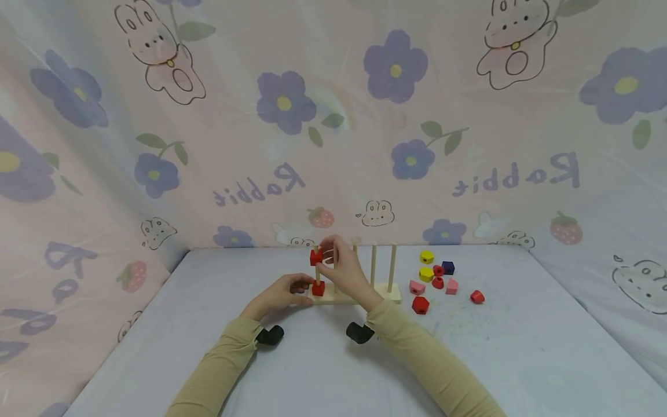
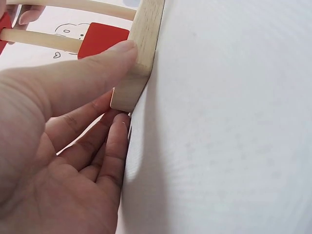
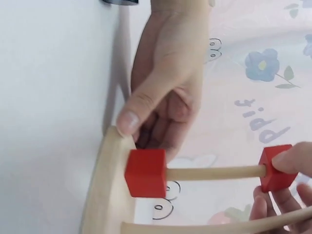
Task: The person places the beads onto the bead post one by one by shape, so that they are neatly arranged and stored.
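A wooden peg stand (image 1: 356, 297) with several upright pegs rests on the table. At its left end my left hand (image 1: 281, 294) grips the base, thumb on the front edge (image 2: 127, 48) and fingers behind the end. One red cube bead (image 3: 146, 173) sits at the bottom of the leftmost peg, against the base. Up at that peg's top, my right hand (image 1: 348, 273) pinches a second red cube bead (image 3: 277, 168) between thumb and fingers. The peg's tip passes into this bead's hole, and a length of bare peg shows between the two beads.
Loose beads lie right of the stand: two yellow ones (image 1: 426, 274), a dark blue one (image 1: 448, 267), pink ones (image 1: 451, 286) and several red ones (image 1: 420, 305). A patterned rabbit-and-flower curtain (image 1: 333, 156) hangs behind the white table (image 1: 312, 376). Black wrist devices (image 1: 359, 332) sit under both wrists.
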`<state>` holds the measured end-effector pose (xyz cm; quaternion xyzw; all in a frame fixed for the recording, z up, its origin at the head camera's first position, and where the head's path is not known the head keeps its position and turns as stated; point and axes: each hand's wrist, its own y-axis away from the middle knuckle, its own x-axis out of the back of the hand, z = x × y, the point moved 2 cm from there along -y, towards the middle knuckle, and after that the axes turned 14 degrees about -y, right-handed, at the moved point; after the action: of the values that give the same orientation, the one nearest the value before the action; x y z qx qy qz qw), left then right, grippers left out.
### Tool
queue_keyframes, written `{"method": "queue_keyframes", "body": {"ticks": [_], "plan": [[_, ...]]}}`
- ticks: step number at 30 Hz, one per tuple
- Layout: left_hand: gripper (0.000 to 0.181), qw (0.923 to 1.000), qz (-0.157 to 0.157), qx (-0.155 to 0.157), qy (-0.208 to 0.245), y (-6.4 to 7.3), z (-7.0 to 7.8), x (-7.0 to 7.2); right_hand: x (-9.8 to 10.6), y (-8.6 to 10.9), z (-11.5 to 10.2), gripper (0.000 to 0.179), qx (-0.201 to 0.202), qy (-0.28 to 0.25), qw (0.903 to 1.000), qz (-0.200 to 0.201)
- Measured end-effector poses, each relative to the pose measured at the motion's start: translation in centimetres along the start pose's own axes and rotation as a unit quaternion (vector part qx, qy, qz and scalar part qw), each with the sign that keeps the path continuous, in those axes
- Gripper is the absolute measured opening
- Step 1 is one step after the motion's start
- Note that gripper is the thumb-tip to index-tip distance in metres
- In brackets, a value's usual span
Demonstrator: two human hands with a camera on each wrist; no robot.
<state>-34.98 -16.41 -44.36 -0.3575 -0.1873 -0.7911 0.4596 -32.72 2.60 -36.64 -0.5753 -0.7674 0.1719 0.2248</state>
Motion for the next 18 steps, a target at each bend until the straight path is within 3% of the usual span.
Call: {"method": "queue_keyframes", "body": {"ticks": [5, 10, 15, 18], "plan": [[0.051, 1.0, -0.001, -0.003, 0.005, -0.1, -0.1, 0.1, -0.3, 0.7, 0.8, 0.043, -0.035, -0.032, 0.9987, 0.017], [0.052, 0.9999, -0.002, -0.007, 0.012, -0.1, -0.1, 0.0, -0.6, 1.5, 2.2, 0.038, -0.073, -0.065, 0.995, 0.017], [0.05, 0.9998, 0.0, -0.016, 0.01, 0.2, 0.3, -0.1, -0.8, 2.2, 2.9, 0.032, -0.121, -0.037, 0.9918, 0.017], [0.049, 0.9997, -0.002, -0.023, 0.012, 0.4, 0.7, 0.1, -0.8, 2.4, 3.0, 0.028, -0.128, -0.016, 0.9916, 0.01]]}}
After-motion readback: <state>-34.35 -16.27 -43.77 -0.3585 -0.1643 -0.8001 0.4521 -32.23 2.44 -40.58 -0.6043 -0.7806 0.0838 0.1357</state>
